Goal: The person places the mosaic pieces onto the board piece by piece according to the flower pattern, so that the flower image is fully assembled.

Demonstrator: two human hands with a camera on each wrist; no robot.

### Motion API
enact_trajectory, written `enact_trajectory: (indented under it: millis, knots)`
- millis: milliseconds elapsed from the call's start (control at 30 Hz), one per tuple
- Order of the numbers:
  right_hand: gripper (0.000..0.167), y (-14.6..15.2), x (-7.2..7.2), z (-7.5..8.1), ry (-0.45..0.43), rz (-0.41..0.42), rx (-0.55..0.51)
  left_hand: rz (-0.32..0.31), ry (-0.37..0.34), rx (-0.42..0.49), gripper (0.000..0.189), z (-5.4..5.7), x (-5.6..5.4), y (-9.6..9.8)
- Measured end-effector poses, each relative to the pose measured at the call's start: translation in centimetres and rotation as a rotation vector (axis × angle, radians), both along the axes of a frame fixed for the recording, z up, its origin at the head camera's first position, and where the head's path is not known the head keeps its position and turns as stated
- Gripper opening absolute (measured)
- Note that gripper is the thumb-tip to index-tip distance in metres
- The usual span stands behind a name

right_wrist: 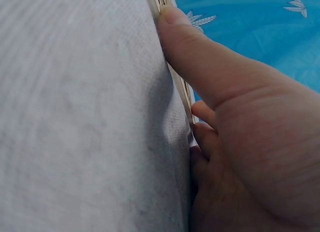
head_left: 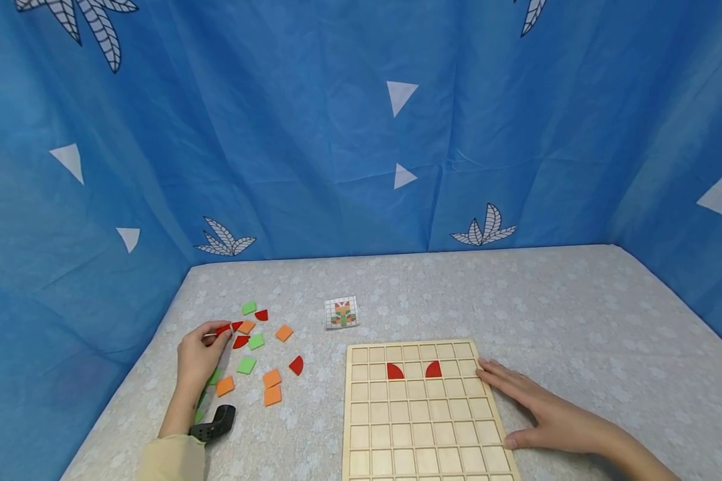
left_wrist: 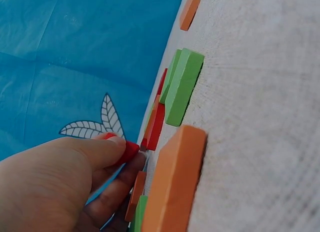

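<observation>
My left hand (head_left: 197, 357) is among loose pieces at the table's left and pinches a red quarter-circle piece (left_wrist: 131, 151) between thumb and fingers. Close to its fingertips lie more red pieces (head_left: 241, 342), orange squares (head_left: 285, 333) and green squares (head_left: 247, 365). A wooden grid board (head_left: 420, 415) lies at the front middle. Two red quarter-circle pieces (head_left: 395, 371) sit in cells of its second row, one cell apart. Against the board's right edge rests my right hand (head_left: 544, 414), its fingers extended and its thumb (right_wrist: 195, 36) touching the side.
Behind the board lies a small card (head_left: 341, 313) printed with a coloured figure on a grid. A black strap-like device (head_left: 219, 422) is at my left wrist. Blue patterned cloth (head_left: 349, 133) hangs along the table's back and sides.
</observation>
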State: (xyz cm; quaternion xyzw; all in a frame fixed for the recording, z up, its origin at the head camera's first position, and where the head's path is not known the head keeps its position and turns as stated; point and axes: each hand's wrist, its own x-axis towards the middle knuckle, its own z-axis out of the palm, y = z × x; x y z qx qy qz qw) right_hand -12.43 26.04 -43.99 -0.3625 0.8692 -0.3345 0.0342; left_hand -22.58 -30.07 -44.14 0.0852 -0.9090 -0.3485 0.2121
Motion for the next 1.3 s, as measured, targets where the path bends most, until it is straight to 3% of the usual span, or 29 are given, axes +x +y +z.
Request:
enact_trajectory:
  millis: [567, 800, 1300]
  knots:
    - [0.088, 0.1, -0.2, 0.0, 0.024, 0.026, -0.013, -0.014, 0.003, 0.042, 0.018, 0.1, 0.0, 0.0]
    - [0.088, 0.1, -0.1, -0.1, 0.015, 0.027, -0.017, -0.012, 0.000, 0.123, 0.020, 0.4, 0.1, 0.1]
    - [0.087, 0.0, -0.1, 0.1, 0.015, 0.022, -0.019, -0.070, 0.054, 0.190, 0.025, 2.5, 0.4, 1.3]
